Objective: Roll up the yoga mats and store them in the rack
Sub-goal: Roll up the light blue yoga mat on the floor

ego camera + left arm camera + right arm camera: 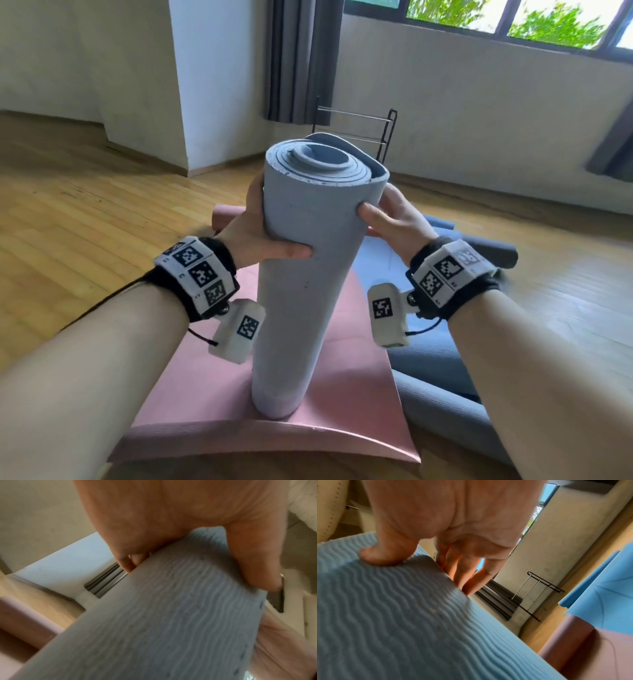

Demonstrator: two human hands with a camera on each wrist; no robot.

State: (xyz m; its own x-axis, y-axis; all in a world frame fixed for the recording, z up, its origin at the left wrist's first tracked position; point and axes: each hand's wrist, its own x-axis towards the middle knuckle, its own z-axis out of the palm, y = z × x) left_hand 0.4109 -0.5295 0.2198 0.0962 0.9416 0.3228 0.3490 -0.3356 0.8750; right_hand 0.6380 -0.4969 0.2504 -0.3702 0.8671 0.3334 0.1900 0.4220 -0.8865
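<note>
A rolled light blue-grey yoga mat [308, 274] stands upright on one end on a flat pink mat [346, 428]. My left hand [255, 228] grips its left side, thumb across the front. My right hand [394, 219] grips the right side near the top, where the outer flap stands slightly loose. In the left wrist view my left hand [171, 520] wraps the ribbed mat [171, 615]. In the right wrist view my right hand [453, 520] presses its thumb on the mat [385, 615], fingers round the far side. The black wire rack [385, 133] stands behind the mat by the wall and also shows as the rack [537, 595].
The pink mat's far end is rolled [224, 217]. A blue-grey mat [438, 370] lies flat to the right, with a dark rolled end [493, 253] beyond it. A white wall column [205, 85] and grey curtain [301, 58] stand behind. The wooden floor [85, 205] extends left.
</note>
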